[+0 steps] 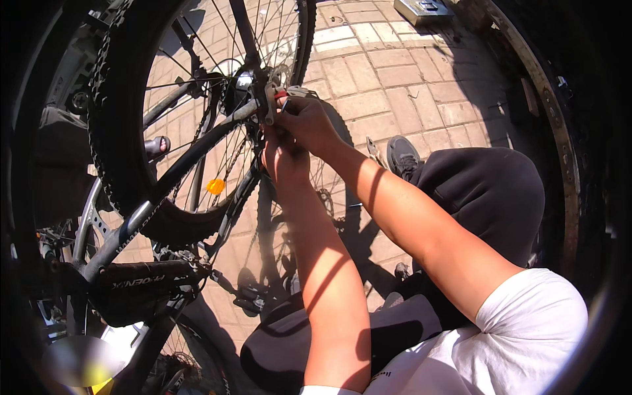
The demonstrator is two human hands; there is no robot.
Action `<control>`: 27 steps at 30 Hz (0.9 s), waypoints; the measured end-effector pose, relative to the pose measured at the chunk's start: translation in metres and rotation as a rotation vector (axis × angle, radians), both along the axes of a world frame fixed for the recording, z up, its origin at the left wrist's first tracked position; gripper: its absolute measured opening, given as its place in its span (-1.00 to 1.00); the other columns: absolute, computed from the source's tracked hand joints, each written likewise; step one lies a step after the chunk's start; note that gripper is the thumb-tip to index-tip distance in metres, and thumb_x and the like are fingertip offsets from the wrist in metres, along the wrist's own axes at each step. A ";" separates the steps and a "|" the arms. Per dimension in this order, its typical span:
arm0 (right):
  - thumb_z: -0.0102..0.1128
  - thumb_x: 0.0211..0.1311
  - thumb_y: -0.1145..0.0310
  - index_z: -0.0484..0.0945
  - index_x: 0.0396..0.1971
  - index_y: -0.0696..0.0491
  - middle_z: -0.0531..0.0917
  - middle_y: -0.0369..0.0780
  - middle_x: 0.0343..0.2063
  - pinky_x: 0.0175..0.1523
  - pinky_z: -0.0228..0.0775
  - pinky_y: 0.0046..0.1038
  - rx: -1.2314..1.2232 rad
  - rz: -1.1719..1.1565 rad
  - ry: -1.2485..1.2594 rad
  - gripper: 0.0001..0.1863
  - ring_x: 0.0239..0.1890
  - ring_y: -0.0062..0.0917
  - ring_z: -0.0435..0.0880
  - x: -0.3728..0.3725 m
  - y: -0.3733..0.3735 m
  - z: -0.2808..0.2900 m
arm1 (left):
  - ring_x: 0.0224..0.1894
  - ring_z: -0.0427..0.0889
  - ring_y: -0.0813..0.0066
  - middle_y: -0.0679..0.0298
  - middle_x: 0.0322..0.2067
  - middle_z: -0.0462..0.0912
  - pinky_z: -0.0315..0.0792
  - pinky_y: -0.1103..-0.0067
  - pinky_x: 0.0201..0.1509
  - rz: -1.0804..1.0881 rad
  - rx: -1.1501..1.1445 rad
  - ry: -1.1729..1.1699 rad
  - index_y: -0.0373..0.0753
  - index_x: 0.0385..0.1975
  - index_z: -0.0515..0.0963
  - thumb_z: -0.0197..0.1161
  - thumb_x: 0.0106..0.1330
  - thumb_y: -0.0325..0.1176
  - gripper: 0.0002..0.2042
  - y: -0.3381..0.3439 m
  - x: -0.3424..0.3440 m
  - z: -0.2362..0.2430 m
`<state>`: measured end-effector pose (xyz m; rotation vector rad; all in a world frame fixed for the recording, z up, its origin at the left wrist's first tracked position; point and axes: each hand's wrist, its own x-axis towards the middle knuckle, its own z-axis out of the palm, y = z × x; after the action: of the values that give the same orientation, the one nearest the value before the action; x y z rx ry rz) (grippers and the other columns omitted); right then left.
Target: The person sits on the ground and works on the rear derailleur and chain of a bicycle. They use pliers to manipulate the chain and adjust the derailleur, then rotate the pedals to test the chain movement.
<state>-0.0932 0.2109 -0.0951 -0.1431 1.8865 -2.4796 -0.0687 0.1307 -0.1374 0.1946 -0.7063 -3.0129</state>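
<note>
A bicycle's knobby wheel [99, 125] and dark frame tube [187, 163] fill the left side. Both my hands are at the hub end of the frame, beside a grey metal bracket [270, 104]. My right hand [308, 125] is closed in a pinch near a small red piece [281, 95]; what its fingertips grip is too small to name. Just below, my left hand [286, 159] reaches up with its fingers curled against the underside of the same area. Its fingertips are partly hidden by the bracket and my right hand.
An orange reflector [215, 187] sits on the spokes. A metal box [422, 10] lies on the brick paving [401, 85] at the far right. Another person's sandalled foot [158, 147] shows behind the wheel. My dark shoe [403, 157] is right of my hands. A rusty metal edge [553, 112] runs along the right.
</note>
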 end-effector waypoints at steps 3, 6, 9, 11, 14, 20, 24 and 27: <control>0.23 0.06 0.41 0.59 -0.45 0.19 0.58 -0.24 -0.61 -0.39 0.40 -0.51 0.087 -0.033 0.118 -0.86 -0.53 -0.65 0.53 -0.005 -0.002 -0.010 | 0.09 0.47 0.40 0.20 -0.01 0.54 0.32 0.44 0.20 -0.049 0.082 -0.018 -0.24 0.06 0.44 -0.07 0.47 -0.13 -0.64 -0.005 0.002 0.001; 0.26 -0.04 0.36 0.61 -0.39 0.16 0.63 -0.14 -0.53 -0.25 0.44 -0.42 0.073 -0.059 0.067 -0.78 -0.45 -0.46 0.61 -0.003 0.009 -0.011 | 0.15 0.42 0.37 0.20 0.09 0.47 0.24 0.40 0.28 -0.097 0.057 -0.060 -0.25 0.11 0.39 -0.08 0.47 -0.15 -0.63 0.000 0.002 0.002; 0.27 -0.08 0.27 0.62 -0.32 0.12 0.67 -0.10 -0.45 -0.18 0.47 -0.40 0.047 -0.029 -0.027 -0.70 -0.36 -0.35 0.67 0.005 -0.002 -0.003 | 0.13 0.44 0.40 0.21 0.08 0.45 0.27 0.41 0.25 -0.142 0.110 -0.103 -0.26 0.11 0.37 0.00 0.43 -0.15 -0.62 -0.029 0.007 -0.006; 0.23 -0.05 0.23 0.63 -0.28 0.08 0.67 -0.12 -0.40 -0.15 0.47 -0.31 0.110 -0.067 0.040 -0.68 -0.30 -0.25 0.66 0.004 -0.004 -0.006 | 0.11 0.44 0.42 0.21 0.06 0.47 0.29 0.42 0.23 -0.212 0.195 -0.127 -0.26 0.09 0.39 0.04 0.42 -0.16 -0.63 -0.041 0.008 -0.010; 0.23 -0.04 0.21 0.63 -0.27 0.05 0.66 -0.14 -0.39 -0.15 0.46 -0.26 0.179 -0.112 0.089 -0.67 -0.28 -0.23 0.65 0.002 -0.002 -0.012 | 0.04 0.47 0.47 0.23 -0.02 0.49 0.34 0.42 0.17 -0.160 0.160 -0.187 -0.27 0.04 0.38 0.07 0.40 -0.16 -0.64 -0.035 0.009 -0.003; 0.27 -0.09 0.22 0.64 -0.28 0.01 0.66 -0.16 -0.42 -0.20 0.45 -0.24 0.172 -0.017 -0.024 -0.68 -0.30 -0.23 0.64 0.003 0.009 -0.007 | 0.00 0.48 0.46 0.24 -0.06 0.49 0.38 0.42 0.12 -0.129 0.083 -0.240 -0.28 0.04 0.36 0.02 0.41 -0.15 -0.64 -0.035 0.014 0.001; 0.27 -0.11 0.23 0.64 -0.28 -0.01 0.66 -0.16 -0.44 -0.20 0.44 -0.24 0.082 0.042 -0.094 -0.68 -0.31 -0.23 0.65 0.003 0.013 -0.004 | 0.01 0.47 0.47 0.24 -0.05 0.47 0.37 0.43 0.13 -0.179 0.065 -0.217 -0.27 0.06 0.34 -0.02 0.42 -0.14 -0.63 -0.046 0.014 -0.003; 0.25 -0.06 0.24 0.62 -0.23 0.02 0.65 -0.17 -0.38 -0.15 0.44 -0.28 0.165 0.109 -0.077 -0.66 -0.25 -0.24 0.63 0.001 0.013 -0.003 | 0.01 0.49 0.49 0.26 -0.03 0.50 0.35 0.44 0.16 -0.227 0.089 -0.170 -0.26 0.05 0.39 0.06 0.39 -0.16 -0.63 -0.056 0.013 -0.009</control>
<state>-0.0927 0.2234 -0.0976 -0.1404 1.9835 -2.2166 -0.0553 0.0743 -0.1463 0.4039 -0.6467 -3.2774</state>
